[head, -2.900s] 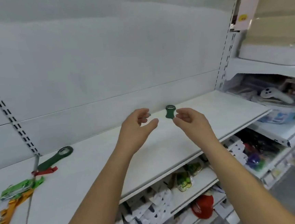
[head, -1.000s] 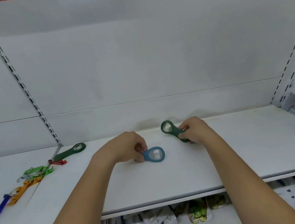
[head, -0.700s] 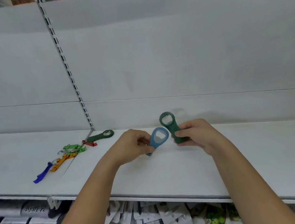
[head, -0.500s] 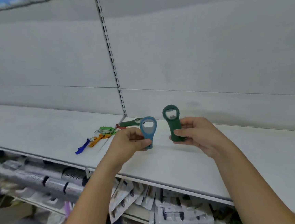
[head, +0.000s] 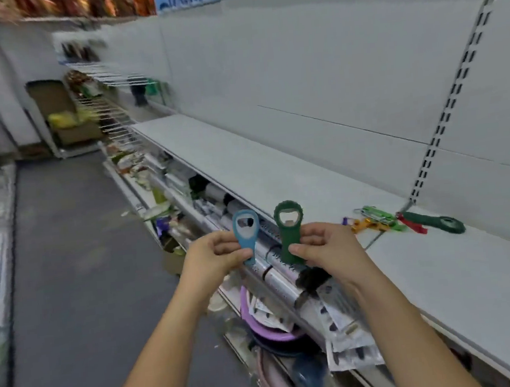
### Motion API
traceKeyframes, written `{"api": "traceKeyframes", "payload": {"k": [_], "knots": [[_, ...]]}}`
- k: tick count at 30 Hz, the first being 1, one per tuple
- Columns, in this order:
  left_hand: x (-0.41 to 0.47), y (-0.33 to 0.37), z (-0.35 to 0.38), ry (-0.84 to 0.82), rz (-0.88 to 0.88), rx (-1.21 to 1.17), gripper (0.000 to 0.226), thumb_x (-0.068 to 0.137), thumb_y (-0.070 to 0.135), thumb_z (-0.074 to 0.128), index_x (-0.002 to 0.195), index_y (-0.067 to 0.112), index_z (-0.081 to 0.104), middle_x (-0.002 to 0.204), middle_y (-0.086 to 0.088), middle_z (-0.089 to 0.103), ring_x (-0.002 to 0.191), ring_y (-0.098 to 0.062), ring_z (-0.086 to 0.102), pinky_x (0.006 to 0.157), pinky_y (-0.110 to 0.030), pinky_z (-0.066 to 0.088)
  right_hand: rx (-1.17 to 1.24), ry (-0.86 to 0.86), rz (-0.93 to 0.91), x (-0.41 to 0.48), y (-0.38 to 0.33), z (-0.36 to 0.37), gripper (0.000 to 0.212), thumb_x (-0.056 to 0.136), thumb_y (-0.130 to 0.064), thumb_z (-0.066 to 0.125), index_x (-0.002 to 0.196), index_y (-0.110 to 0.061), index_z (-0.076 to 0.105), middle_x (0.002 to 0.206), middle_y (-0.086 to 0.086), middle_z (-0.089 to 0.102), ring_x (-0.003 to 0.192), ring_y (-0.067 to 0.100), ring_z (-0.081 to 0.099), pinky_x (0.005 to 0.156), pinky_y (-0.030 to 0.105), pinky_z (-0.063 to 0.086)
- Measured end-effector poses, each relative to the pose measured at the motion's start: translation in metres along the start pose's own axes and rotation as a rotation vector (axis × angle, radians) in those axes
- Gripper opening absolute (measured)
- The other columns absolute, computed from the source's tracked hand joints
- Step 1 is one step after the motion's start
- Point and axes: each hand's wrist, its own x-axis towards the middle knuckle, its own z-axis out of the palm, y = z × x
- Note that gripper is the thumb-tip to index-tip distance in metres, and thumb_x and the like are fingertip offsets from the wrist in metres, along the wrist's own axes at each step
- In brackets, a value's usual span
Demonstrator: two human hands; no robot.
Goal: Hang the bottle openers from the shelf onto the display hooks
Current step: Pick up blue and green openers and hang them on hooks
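In the head view my left hand [head: 212,254] is at centre frame, its grip closed in a pinch on the handle of the blue bottle opener [head: 246,228], which stands upright, ring end up. Just right of it, my right hand [head: 328,247] has its grip curled round the handle of the green bottle opener [head: 289,226], also upright. The 2 openers are near each other but apart, in front of the shelf [head: 276,166] edge. At right, a cluster of coloured openers [head: 373,219] lies on the shelf. Blurred wire hooks [head: 103,114] show at upper left.
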Motion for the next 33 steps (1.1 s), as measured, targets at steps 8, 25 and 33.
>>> {"api": "traceKeyframes", "payload": {"k": [8, 25, 33], "knots": [[0.033, -0.032, -0.165, 0.246, -0.041, -0.067, 0.018, 0.075, -0.004, 0.082, 0.085, 0.010, 0.078, 0.082, -0.009, 0.079, 0.075, -0.016, 0.073, 0.074, -0.027, 0.062, -0.051, -0.244, 0.030, 0.078, 0.005, 0.177, 0.022, 0.079, 0.005, 0.077, 0.094, -0.011, 0.075, 0.086, 0.011, 0.079, 0.075, 0.021, 0.074, 0.074, 0.033, 0.060], [0.177, -0.081, -0.362, 0.595, -0.044, -0.162, 0.021, 0.081, -0.006, 0.076, 0.101, 0.000, 0.073, 0.089, -0.016, 0.076, 0.076, -0.019, 0.071, 0.069, -0.025, 0.062, 0.007, -0.466, 0.017, 0.275, 0.022, 0.405, 0.023, 0.080, 0.009, 0.074, 0.100, -0.003, 0.072, 0.087, 0.014, 0.077, 0.072, 0.018, 0.072, 0.066, 0.029, 0.060], [0.306, -0.071, -0.421, 0.639, -0.061, -0.149, 0.022, 0.082, -0.006, 0.075, 0.103, -0.001, 0.072, 0.090, -0.015, 0.077, 0.075, -0.018, 0.072, 0.067, -0.025, 0.061, 0.030, -0.518, 0.025, 0.415, 0.001, 0.476, 0.022, 0.081, 0.010, 0.073, 0.098, -0.004, 0.072, 0.086, 0.012, 0.077, 0.074, 0.021, 0.075, 0.060, 0.024, 0.056]]}}
